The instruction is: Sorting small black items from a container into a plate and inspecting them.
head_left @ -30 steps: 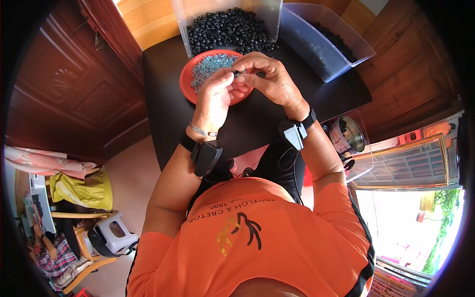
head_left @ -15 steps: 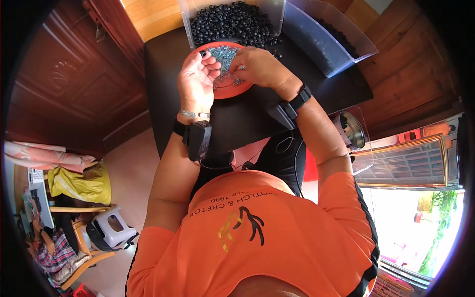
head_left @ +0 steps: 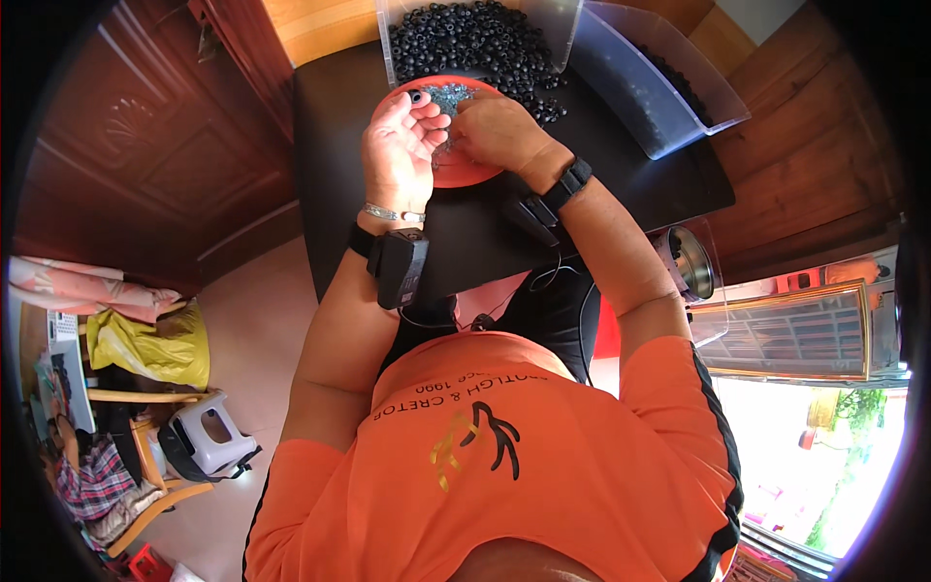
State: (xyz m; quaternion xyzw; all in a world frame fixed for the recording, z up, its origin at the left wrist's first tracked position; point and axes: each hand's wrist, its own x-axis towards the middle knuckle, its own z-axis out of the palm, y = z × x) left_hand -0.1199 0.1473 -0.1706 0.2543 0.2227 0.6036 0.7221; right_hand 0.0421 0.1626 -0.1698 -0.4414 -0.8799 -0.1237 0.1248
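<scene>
Between the thumb and forefinger of my left hand, palm up, is a small round black piece with a hole. My left hand is over the left side of a red-orange round plate. Small clear and bluish glittering pieces lie on the plate. My right hand reaches over the plate's right side, its fingers bent down and closed among these pieces. Whatever its fingertips grip is hidden. The two hands are close together but apart.
Behind the plate, a clear bin holds many black pieces, some spilled onto the dark tabletop. A translucent bin stands at the right with more black pieces. A metal tin is below the table's right edge. Thin cables hang near my lap.
The view has shifted slightly, so the table and bins appear further right. My right hand's fingers have curled lower into the plate. My left hand keeps the black piece.
</scene>
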